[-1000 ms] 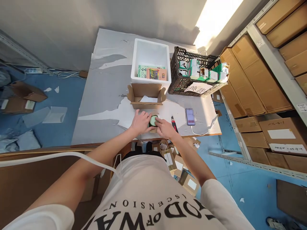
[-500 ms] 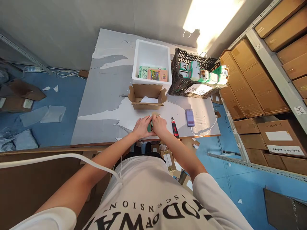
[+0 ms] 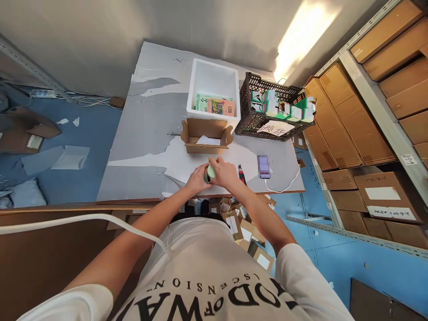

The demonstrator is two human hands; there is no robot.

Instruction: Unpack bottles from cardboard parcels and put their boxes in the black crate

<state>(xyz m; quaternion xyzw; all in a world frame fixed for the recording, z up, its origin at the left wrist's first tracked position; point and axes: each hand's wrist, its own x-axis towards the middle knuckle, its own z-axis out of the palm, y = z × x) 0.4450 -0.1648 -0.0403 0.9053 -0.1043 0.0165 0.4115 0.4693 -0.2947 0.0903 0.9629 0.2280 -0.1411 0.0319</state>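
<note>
Head view: I see left hand (image 3: 198, 179) and right hand (image 3: 223, 173) grasping a green container (image 3: 210, 171), likely to steady it; an open cardboard box (image 3: 206, 149) stands within reach, farther off.

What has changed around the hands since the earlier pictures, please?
The round green thing, its pale face upward a second ago, now looks tipped between the left hand and right hand. Neither has visibly let go. The open cardboard box, cutter and phone stayed put.
</note>
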